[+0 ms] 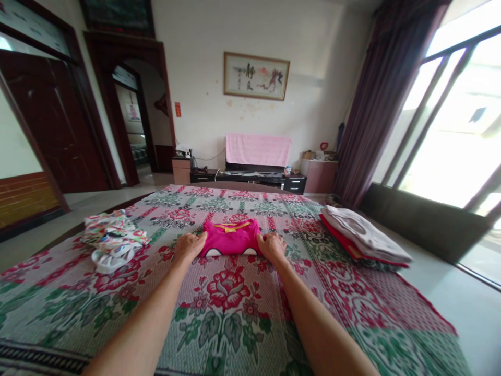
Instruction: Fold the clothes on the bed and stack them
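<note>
A bright pink shirt (pixel 231 240) with a yellow inner collar lies folded on the flowered cloth (pixel 227 324), its neckline toward the far side. White shapes edged in black show along its near fold. At its left edge, my left hand (pixel 191 245) has its fingers closed on the fabric. My right hand (pixel 273 245) grips the opposite edge, thumb toward the shirt. Both arms reach forward from the bottom of the view, and the fingertips are partly hidden.
On the left lies a crumpled white garment with a colourful print (pixel 115 235). A stack of folded clothes (pixel 360 235), white on top and red below, sits at the right. Beyond the table stand a low black cabinet (pixel 293 184) and a pink cloth-covered screen (pixel 258 150).
</note>
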`<state>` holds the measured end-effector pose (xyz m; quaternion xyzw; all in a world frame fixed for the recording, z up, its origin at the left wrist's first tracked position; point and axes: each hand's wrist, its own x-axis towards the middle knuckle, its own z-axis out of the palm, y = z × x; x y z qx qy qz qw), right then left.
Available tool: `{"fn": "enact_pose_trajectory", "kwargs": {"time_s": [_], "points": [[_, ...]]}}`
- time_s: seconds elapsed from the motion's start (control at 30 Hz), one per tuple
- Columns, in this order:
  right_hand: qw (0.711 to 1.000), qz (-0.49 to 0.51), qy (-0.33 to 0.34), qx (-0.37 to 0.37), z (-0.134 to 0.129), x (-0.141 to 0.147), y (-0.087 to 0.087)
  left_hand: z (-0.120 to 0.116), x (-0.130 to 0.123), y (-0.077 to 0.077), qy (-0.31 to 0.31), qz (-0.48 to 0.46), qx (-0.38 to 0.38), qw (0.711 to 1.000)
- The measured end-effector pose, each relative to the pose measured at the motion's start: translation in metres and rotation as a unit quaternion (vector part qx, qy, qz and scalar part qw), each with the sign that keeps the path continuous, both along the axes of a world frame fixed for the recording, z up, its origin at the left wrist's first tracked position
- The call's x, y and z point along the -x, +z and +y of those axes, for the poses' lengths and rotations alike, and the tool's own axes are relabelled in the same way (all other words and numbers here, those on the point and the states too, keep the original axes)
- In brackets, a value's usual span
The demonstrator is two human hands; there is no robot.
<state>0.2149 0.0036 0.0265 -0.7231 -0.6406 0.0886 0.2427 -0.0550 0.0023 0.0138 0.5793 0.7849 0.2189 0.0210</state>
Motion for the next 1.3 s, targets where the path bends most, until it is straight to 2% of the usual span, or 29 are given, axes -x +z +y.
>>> {"fn": "enact_pose_trajectory", "kwargs": {"time_s": [0.1,0.2,0.67,1.03,1.3], "points": [[0.999,-0.011,0.007,-0.046,-0.002,0.004,-0.011,-0.005,-0.003,-0.005,-0.005,0.03,-0.021,0.999],[0.998,-0.018,0.015,-0.064,-0.002,0.005,-0.015,-0.007,-0.005,-0.011,-0.005,0.06,-0.042,0.997],[0.997,-0.029,0.036,-0.061,0.003,0.004,-0.017,-0.009,-0.008,-0.023,-0.007,0.063,-0.092,0.994],[0.997,-0.015,0.058,-0.051,0.015,0.004,-0.02,-0.008,-0.009,-0.014,0.006,0.04,-0.077,0.996],[0.997,-0.025,0.058,-0.037,0.021,0.011,-0.02,-0.006,-0.013,-0.014,0.003,0.044,-0.068,0.997]]}}
